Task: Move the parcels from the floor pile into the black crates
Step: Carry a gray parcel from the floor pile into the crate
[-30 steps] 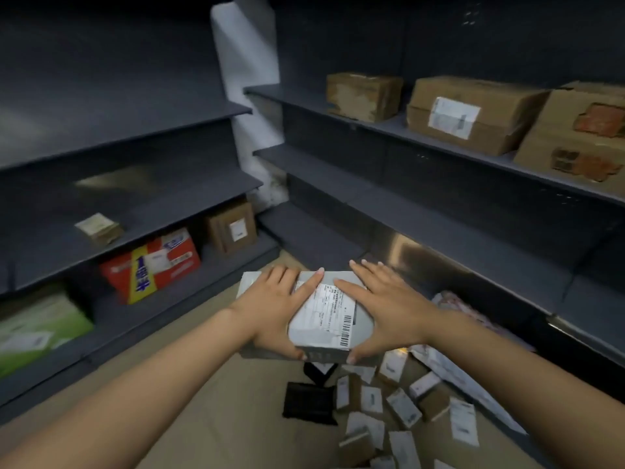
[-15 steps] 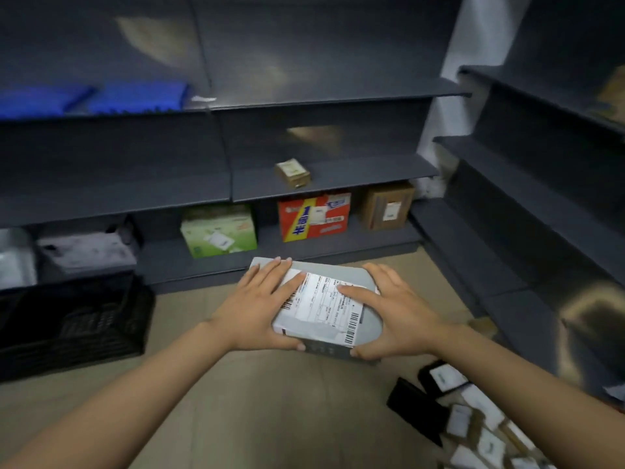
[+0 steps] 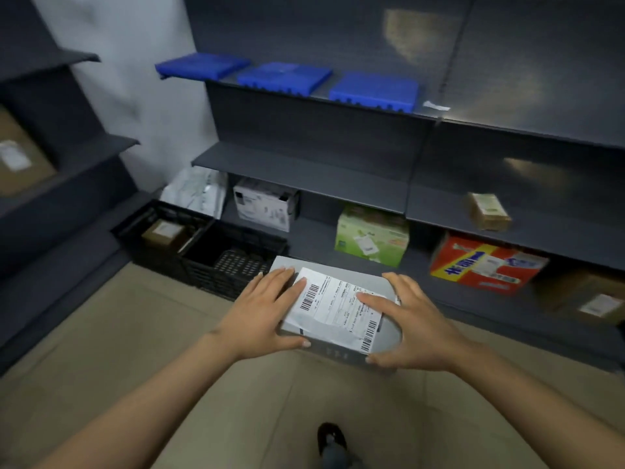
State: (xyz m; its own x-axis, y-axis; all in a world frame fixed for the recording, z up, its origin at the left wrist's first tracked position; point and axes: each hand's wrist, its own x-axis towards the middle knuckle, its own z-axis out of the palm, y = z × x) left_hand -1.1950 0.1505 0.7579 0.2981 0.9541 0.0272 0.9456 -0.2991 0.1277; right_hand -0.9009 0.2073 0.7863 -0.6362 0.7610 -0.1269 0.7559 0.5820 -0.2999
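Note:
I carry a flat grey parcel (image 3: 389, 333) with a white shipping label at waist height above the floor. My left hand (image 3: 260, 313) grips its left side, fingers on top and thumb along the near edge. My right hand (image 3: 406, 330) grips the right side the same way. Two black crates stand on the floor to the left ahead: the nearer crate (image 3: 203, 265) shows a bare mesh bottom, and the farther crate (image 3: 135, 228) holds a small brown box (image 3: 164, 233). The parcel hangs just right of the nearer crate. The floor pile is out of view.
Dark grey shelving (image 3: 304, 170) runs ahead and along the left. On it sit a white bag (image 3: 196, 191), a white box (image 3: 263, 204), a green box (image 3: 372, 238), a red box (image 3: 487, 265) and blue trays (image 3: 284, 77). My shoe (image 3: 329, 438) shows on the beige floor.
The view has swung left, away from the floor pile; the black crates have come from the far left to just ahead. Both hands keep the same hold on the parcel.

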